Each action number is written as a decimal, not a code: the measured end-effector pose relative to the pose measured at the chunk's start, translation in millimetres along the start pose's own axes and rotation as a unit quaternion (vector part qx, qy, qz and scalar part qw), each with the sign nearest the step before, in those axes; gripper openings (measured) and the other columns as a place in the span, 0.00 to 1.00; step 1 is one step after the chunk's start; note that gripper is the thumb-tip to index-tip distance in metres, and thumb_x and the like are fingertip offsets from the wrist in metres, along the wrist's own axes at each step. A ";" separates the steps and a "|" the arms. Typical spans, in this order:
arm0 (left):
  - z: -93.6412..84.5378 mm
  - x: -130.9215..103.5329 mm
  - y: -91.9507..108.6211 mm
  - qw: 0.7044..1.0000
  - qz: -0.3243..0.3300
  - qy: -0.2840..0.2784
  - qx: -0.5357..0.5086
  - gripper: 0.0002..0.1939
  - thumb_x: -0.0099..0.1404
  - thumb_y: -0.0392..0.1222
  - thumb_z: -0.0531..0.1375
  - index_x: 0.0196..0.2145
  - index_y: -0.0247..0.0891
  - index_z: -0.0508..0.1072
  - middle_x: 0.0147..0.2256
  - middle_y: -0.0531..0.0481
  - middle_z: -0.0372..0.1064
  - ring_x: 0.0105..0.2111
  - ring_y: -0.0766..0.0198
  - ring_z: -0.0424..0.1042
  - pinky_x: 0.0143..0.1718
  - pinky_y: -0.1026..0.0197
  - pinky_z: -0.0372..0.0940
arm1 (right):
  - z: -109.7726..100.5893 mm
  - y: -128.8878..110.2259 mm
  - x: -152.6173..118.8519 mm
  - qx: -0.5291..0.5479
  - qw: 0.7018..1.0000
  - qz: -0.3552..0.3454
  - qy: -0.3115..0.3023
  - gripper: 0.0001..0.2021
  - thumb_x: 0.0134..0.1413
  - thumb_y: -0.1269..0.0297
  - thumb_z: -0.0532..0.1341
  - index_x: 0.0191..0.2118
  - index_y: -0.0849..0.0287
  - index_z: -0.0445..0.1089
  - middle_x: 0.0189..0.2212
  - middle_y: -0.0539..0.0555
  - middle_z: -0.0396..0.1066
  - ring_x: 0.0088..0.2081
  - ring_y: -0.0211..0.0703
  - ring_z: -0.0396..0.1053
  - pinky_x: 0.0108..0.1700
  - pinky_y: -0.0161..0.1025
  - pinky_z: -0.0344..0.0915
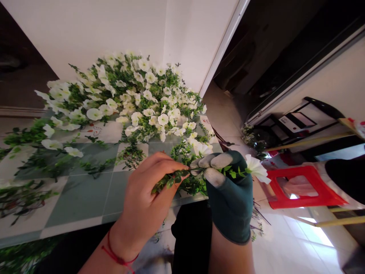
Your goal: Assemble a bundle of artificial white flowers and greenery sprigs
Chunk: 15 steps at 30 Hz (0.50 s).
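Note:
My left hand (152,190), bare with a red string at the wrist, is closed around a green leafy sprig (171,179), its fingertips pinching one end. Touching those fingertips, my right hand (228,186) wears a dark green glove with pale, worn fingertips. It pinches the stem of a white artificial flower (257,168), whose bloom sticks out to the right with small leaves along the stem. Where the two pieces meet is mostly hidden by my fingers. Behind my hands, a large heap of white flowers (148,95) with green leaves covers the far side of the table.
The table (82,198) has a green and white checked top with loose leafy sprigs (25,198) at its left. A white wall (128,26) stands behind it. On the right are a red plastic stool (308,186) and cut stems on the tiled floor (302,247).

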State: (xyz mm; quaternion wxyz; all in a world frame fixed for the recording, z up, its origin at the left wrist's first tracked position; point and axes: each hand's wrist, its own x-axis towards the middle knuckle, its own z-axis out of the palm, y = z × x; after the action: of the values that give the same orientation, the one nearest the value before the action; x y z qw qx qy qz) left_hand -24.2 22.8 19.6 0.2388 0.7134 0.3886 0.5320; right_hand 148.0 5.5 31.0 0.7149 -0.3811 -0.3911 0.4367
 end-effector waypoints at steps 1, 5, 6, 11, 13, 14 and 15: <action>-0.4 -0.9 -0.1 1.000 0.004 0.000 0.012 0.17 0.73 0.23 0.66 0.47 0.46 0.84 0.42 0.52 0.81 0.40 0.61 0.82 0.41 0.59 0.74 | -1.1 -0.5 -0.4 0.001 1.000 0.001 -0.004 0.11 0.53 0.74 0.77 0.38 0.48 0.83 0.37 0.44 0.86 0.38 0.39 0.83 0.43 0.35 0.81; -1.5 -2.5 -1.6 0.997 0.040 -0.002 0.061 0.19 0.75 0.22 0.62 0.49 0.46 0.83 0.44 0.52 0.82 0.41 0.61 0.82 0.42 0.56 0.71 | -5.8 -1.6 -2.1 -0.019 1.000 -0.004 -0.010 0.11 0.56 0.73 0.78 0.39 0.48 0.84 0.38 0.43 0.86 0.41 0.37 0.83 0.46 0.34 0.80; -1.6 -2.5 -2.3 0.996 0.050 -0.003 0.071 0.19 0.75 0.22 0.62 0.49 0.46 0.83 0.44 0.51 0.82 0.41 0.61 0.82 0.42 0.55 0.70 | -6.4 -1.8 -2.4 -0.029 0.999 -0.009 -0.008 0.11 0.57 0.73 0.78 0.40 0.48 0.84 0.38 0.43 0.86 0.41 0.37 0.83 0.46 0.33 0.80; -1.2 -3.2 -5.7 0.988 0.102 0.005 0.119 0.19 0.75 0.22 0.63 0.52 0.44 0.80 0.45 0.51 0.81 0.43 0.61 0.81 0.44 0.54 0.68 | -6.1 -6.1 -6.0 -0.132 0.989 -0.067 0.009 0.12 0.59 0.75 0.78 0.41 0.49 0.82 0.39 0.44 0.85 0.42 0.39 0.85 0.48 0.36 0.80; -1.2 -3.4 -6.8 0.978 0.133 0.011 0.162 0.19 0.76 0.22 0.62 0.53 0.44 0.80 0.44 0.50 0.82 0.43 0.60 0.80 0.43 0.53 0.67 | -6.8 -9.3 -8.9 -0.200 0.975 -0.097 0.025 0.11 0.61 0.74 0.77 0.41 0.49 0.82 0.40 0.45 0.85 0.43 0.40 0.85 0.49 0.38 0.81; -1.3 -3.1 -7.3 0.971 0.149 0.014 0.187 0.18 0.76 0.22 0.61 0.53 0.43 0.79 0.43 0.49 0.82 0.41 0.59 0.79 0.41 0.53 0.66 | -8.0 -11.0 -10.7 -0.241 0.964 -0.111 0.033 0.11 0.61 0.73 0.77 0.42 0.50 0.82 0.40 0.46 0.86 0.43 0.41 0.85 0.49 0.39 0.81; -1.3 -2.5 -7.7 0.964 0.163 0.018 0.210 0.18 0.77 0.22 0.60 0.52 0.43 0.79 0.42 0.49 0.82 0.40 0.58 0.79 0.40 0.52 0.66 | -9.6 -12.9 -12.6 -0.283 0.950 -0.123 0.041 0.10 0.61 0.72 0.78 0.43 0.50 0.82 0.41 0.46 0.86 0.43 0.43 0.85 0.50 0.41 0.81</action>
State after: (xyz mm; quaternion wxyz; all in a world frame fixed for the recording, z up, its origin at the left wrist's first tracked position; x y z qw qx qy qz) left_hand -28.1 25.2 12.7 -0.0133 0.7915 0.3741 0.4830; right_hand 156.8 -12.4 35.7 0.6413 -0.5345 -0.5125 0.2011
